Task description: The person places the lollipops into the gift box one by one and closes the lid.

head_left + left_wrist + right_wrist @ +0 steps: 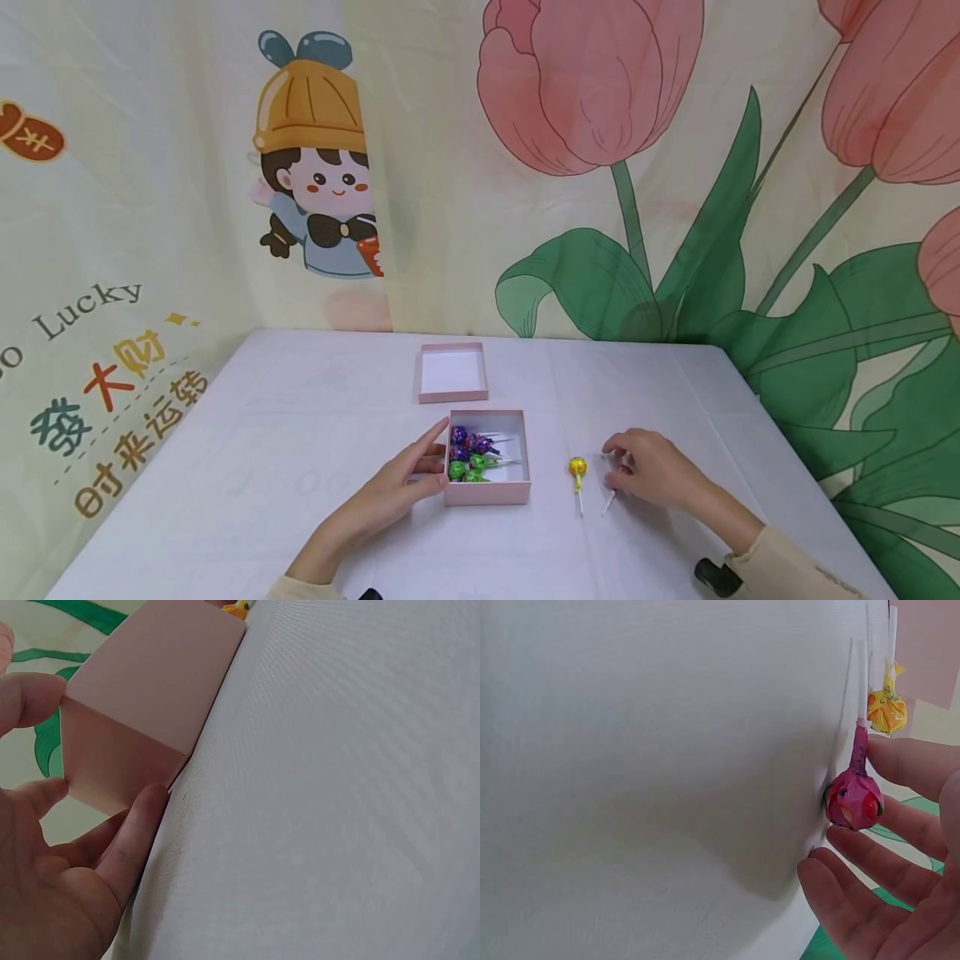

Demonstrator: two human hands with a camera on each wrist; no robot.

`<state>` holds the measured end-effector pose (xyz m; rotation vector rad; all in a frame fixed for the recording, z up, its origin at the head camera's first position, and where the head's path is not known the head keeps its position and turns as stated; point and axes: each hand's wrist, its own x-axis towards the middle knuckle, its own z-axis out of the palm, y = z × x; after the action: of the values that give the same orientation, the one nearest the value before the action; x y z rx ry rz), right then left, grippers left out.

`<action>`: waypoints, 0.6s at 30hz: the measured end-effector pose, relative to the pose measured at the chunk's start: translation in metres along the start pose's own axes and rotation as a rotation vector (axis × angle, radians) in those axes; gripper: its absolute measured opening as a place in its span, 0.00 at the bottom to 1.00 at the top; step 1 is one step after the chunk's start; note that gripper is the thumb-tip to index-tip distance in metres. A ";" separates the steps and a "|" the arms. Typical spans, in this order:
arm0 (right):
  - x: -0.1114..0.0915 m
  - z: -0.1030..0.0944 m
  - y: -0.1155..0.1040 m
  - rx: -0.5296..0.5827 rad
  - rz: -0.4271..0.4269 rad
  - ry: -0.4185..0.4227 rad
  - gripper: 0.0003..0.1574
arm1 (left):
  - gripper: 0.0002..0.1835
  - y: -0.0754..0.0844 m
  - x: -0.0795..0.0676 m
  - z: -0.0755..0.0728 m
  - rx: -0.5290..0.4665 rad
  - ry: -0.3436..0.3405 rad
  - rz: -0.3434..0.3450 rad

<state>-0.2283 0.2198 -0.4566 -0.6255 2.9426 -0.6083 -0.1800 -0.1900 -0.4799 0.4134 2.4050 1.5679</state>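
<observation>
A pale pink open box [487,494] holds several purple- and green-wrapped lollipops [469,457]. My left hand [393,483] rests against its left side, thumb by the front corner; in the left wrist view the fingertips [154,799] touch the box wall [157,675]. To the right of the box, my right hand [648,468] has its thumb and fingers around a pink-wrapped lollipop [853,799]. Only that lollipop's white stick [609,502] shows in the head view. A yellow lollipop [577,468] lies between the box and my right hand, stick toward me.
Behind the box lies its pink lid [453,395], inner side up. A white cloth [247,467] covers the table. Beyond its back edge hangs a printed curtain [435,208] with tulips and a cartoon figure.
</observation>
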 end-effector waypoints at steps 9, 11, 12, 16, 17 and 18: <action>-0.003 0.001 0.005 -0.005 0.062 0.003 0.20 | 0.44 -0.002 0.000 0.000 -0.007 -0.003 0.006; -0.004 0.000 0.007 0.005 0.077 -0.004 0.20 | 0.44 -0.002 0.000 0.000 -0.011 -0.005 0.005; -0.005 0.000 0.007 0.009 0.082 -0.008 0.20 | 0.44 -0.002 0.000 0.000 -0.012 -0.005 0.004; -0.007 -0.002 0.010 0.013 0.080 -0.015 0.19 | 0.44 -0.002 0.000 0.000 -0.014 -0.010 0.000; -0.008 -0.002 0.011 0.014 0.077 -0.017 0.18 | 0.44 -0.003 0.000 0.000 -0.014 -0.010 0.001; -0.009 -0.003 0.011 0.019 0.074 -0.019 0.18 | 0.44 -0.003 0.000 0.000 -0.013 -0.009 0.002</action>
<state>-0.2250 0.2336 -0.4581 -0.5144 2.9240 -0.6192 -0.1807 -0.1912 -0.4822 0.4198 2.3867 1.5786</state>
